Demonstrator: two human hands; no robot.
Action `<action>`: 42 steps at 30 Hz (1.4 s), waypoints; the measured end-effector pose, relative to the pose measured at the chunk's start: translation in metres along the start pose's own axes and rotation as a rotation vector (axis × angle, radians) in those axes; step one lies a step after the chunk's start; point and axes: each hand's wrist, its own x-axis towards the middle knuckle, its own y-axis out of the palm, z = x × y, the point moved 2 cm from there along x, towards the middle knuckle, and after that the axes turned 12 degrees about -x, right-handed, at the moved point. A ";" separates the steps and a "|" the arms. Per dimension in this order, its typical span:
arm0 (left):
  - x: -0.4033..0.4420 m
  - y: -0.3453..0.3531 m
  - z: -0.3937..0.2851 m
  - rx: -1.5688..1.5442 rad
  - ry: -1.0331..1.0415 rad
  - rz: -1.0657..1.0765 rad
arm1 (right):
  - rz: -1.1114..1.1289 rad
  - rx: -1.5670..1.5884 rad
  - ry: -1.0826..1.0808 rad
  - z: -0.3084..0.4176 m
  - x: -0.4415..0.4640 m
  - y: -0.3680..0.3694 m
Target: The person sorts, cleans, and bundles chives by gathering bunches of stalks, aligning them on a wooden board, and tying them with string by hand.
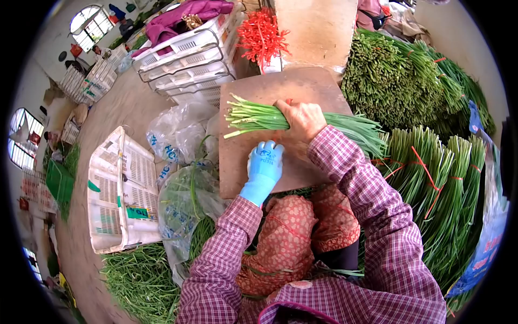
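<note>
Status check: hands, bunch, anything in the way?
Right hand gripping green stalk bunch over brown board. Left hand, blue-gloved, nearer the body, no visible load. Nothing seen blocking either.

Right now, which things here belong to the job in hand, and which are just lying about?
Likely part of the job: held green stalks, brown board, red ties, tied bunches.

Apparently just lying about: nearest white crate, clear plastic bags, purple cloth, green crate.

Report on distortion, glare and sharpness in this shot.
Head view: strong fisheye bending, with black corners around the image; head view: the upper window at left is washed out by daylight; head view: the plastic bag shows pale glints; head view: stalks and left hand look fairly sharp, the far background softer.
</note>
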 end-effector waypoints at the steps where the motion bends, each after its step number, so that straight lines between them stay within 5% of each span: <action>1: -0.002 -0.002 -0.004 -0.043 -0.026 -0.016 | 0.037 0.025 0.000 0.004 -0.001 0.000; 7: -0.025 -0.007 0.003 -0.171 0.041 0.006 | 0.320 0.057 0.053 -0.004 -0.022 0.022; 11: -0.014 -0.048 0.043 -0.144 0.000 -0.161 | 0.173 0.083 0.011 -0.013 -0.045 0.042; 15: 0.015 -0.087 0.014 -0.035 0.083 -0.026 | 0.176 0.038 -0.010 -0.015 -0.048 0.055; 19: 0.043 -0.042 0.035 0.081 0.149 0.126 | 0.133 0.099 -0.142 -0.015 -0.035 0.064; 21: 0.054 -0.018 0.056 0.065 0.020 0.338 | 0.125 0.139 -0.220 -0.017 -0.030 0.060; 30: 0.045 -0.020 0.080 0.094 -0.162 0.338 | 0.189 0.033 -0.016 -0.076 -0.057 0.020; 35: 0.043 -0.028 0.062 0.110 -0.056 0.321 | 0.063 0.078 0.072 -0.117 -0.088 0.015; 42: 0.041 -0.016 0.053 0.076 -0.102 0.269 | -0.120 0.086 -0.062 -0.053 -0.072 0.032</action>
